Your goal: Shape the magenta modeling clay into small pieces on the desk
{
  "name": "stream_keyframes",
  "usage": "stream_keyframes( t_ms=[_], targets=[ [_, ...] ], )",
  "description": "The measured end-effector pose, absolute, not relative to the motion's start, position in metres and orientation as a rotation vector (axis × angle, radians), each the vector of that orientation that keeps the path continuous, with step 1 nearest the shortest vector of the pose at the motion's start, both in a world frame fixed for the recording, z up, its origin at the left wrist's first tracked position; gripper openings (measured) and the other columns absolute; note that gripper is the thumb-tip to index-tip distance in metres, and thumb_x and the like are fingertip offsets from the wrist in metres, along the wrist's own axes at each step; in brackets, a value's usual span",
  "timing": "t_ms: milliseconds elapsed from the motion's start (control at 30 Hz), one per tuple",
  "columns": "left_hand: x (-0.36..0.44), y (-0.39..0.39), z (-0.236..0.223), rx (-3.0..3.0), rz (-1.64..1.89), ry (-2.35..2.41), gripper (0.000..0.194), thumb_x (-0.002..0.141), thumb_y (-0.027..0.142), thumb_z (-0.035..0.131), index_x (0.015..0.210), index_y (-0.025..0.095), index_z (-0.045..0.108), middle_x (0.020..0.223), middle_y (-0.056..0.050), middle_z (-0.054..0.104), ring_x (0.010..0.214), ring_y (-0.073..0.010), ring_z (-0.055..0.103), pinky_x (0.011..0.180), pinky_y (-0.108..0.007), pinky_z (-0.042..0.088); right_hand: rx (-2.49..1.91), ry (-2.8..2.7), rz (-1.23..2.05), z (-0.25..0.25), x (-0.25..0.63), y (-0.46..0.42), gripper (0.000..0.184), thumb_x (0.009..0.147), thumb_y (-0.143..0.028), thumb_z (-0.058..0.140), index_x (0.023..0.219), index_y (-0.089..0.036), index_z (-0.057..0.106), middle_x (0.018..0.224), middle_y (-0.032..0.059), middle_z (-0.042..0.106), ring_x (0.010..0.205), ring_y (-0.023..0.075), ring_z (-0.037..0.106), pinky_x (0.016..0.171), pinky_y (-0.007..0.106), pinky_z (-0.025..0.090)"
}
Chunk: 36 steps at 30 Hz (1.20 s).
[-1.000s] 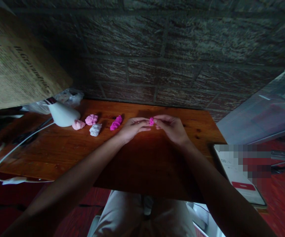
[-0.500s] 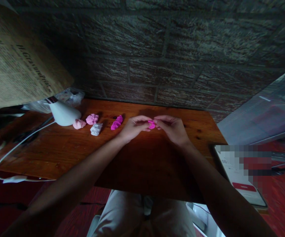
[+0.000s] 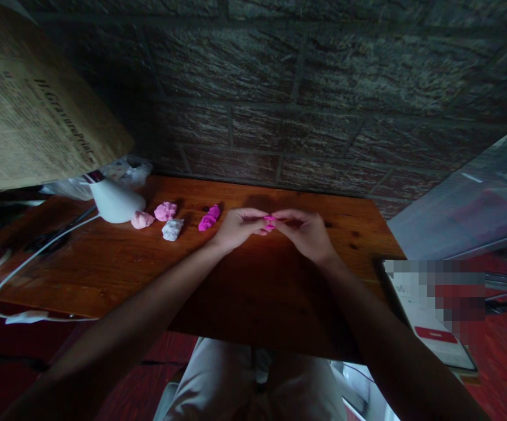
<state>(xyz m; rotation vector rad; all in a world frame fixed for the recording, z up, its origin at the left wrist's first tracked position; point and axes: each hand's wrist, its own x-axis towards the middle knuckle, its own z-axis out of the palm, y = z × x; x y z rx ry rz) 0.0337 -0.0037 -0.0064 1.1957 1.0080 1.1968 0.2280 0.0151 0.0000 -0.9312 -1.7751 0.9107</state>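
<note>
A small bright pink piece of modelling clay (image 3: pixel 269 222) is pinched between both hands above the wooden table (image 3: pixel 253 292). My left hand (image 3: pixel 241 227) grips it from the left with thumb and fingers. From the other side, my right hand (image 3: pixel 304 233) presses it between thumb and forefinger. Much of the piece is covered by the fingertips. Left of my left hand lies a longer magenta clay lump (image 3: pixel 209 217). Farther left sit a pink lump (image 3: pixel 165 211), a white lump (image 3: pixel 173 230) and a paler pink lump (image 3: pixel 142 220), close together.
A white lamp base (image 3: pixel 115 202) with a printed paper shade (image 3: pixel 47 111) stands at the left; its white cable (image 3: pixel 29 269) curves over the table's front edge. Clear plastic wrapping (image 3: pixel 128 169) lies behind it. A tablet-like screen (image 3: pixel 433 327) is at the right edge. A brick-patterned wall rises behind.
My right thumb and fingers have shifted slightly over the pink clay, so less of it shows between the hands. The lumps on the table stay where they were.
</note>
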Motion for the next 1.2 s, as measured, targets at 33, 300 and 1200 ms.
stream_keyframes(
  t_ms=[33, 300, 1200],
  targets=[
    [0.0333, -0.0037, -0.0061, 1.21, 1.193, 1.007, 0.039, 0.067, 0.037, 0.091, 0.095, 0.012, 0.079, 0.086, -0.008, 0.081, 0.078, -0.0195, 0.078, 0.082, -0.038, 0.066, -0.933, -1.767, 0.93, -0.0012, 0.2285, 0.016, 0.016, 0.082, -0.031, 0.077, 0.096, -0.025, 0.082, 0.099, 0.0038, 0.084, 0.092, 0.0225, 0.079, 0.088, 0.038, 0.062],
    [0.0312, -0.0022, -0.0052, 1.227, 1.119, 0.964, 0.036, 0.069, 0.037, 0.09, 0.092, 0.012, 0.08, 0.086, -0.008, 0.081, 0.076, -0.0184, 0.078, 0.085, -0.038, 0.066, -0.938, -1.885, 0.924, 0.0031, 0.2294, 0.0142, 0.017, 0.084, -0.027, 0.073, 0.097, -0.027, 0.082, 0.099, 0.0019, 0.084, 0.091, 0.0219, 0.079, 0.081, 0.035, 0.062],
    [0.0284, -0.0002, -0.0103, 1.463, 1.19, 1.068, 0.041, 0.078, 0.047, 0.082, 0.103, 0.015, 0.08, 0.105, -0.011, 0.081, 0.092, -0.0228, 0.078, 0.077, -0.033, 0.065, -1.055, -1.529, 1.316, -0.0035, 0.2255, 0.0155, 0.018, 0.076, -0.031, 0.076, 0.09, -0.021, 0.082, 0.083, 0.0029, 0.081, 0.077, 0.018, 0.076, 0.08, 0.034, 0.062]
  ],
)
